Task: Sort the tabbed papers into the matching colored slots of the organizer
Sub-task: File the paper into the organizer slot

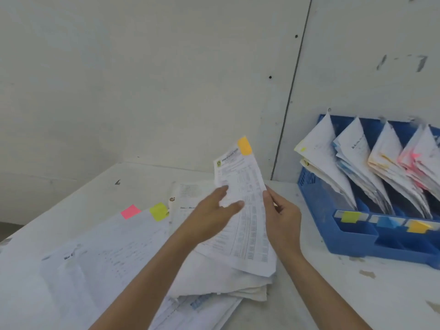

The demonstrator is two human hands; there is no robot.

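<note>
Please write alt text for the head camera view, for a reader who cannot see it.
A person's right hand pinches a printed sheet with an orange tab, the left hand touching its face, above a pile of tabbed papers on a white table. At right, a blue organizer with yellow, blue and orange slot labels holds papers.

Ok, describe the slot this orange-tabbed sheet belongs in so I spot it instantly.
Find the blue organizer against the wall on the right. Its third slot from the left has an orange label in front, unlike the yellow label and blue label left of it.
</note>
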